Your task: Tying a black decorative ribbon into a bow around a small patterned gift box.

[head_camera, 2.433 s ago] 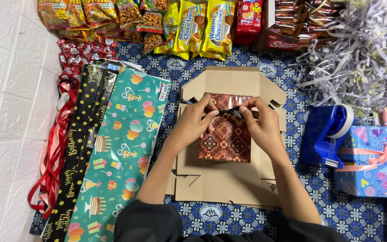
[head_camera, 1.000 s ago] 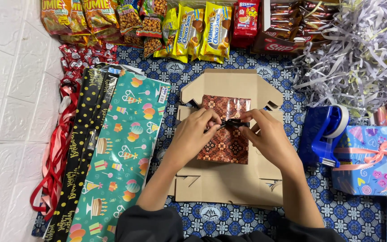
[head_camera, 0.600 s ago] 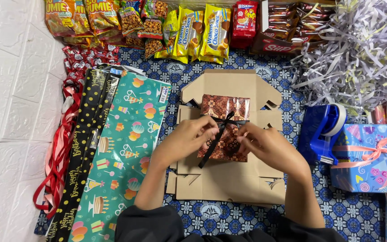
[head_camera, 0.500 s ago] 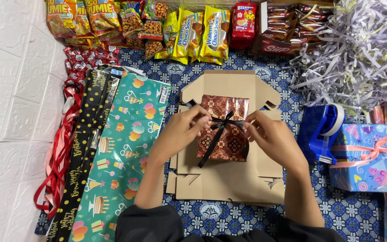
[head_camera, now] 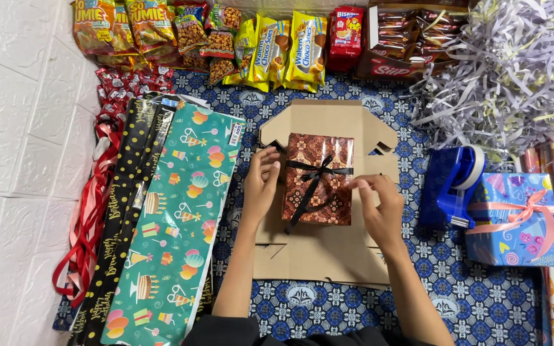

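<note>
Bright, even overhead light, soft shadows, sharp focus, slight glare on glossy wrappers

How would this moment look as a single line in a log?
left hand: on left edge of wrapped box | right hand: pinching black ribbon end | box: lying on flat cardboard

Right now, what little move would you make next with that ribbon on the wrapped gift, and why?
Probably pull both ends outward to snug the knot. The black ribbon crosses the brown wrapped gift with a loose tail hanging down its front, the left hand is at the gift's left edge, and the right hand pinches at its right edge.
</note>
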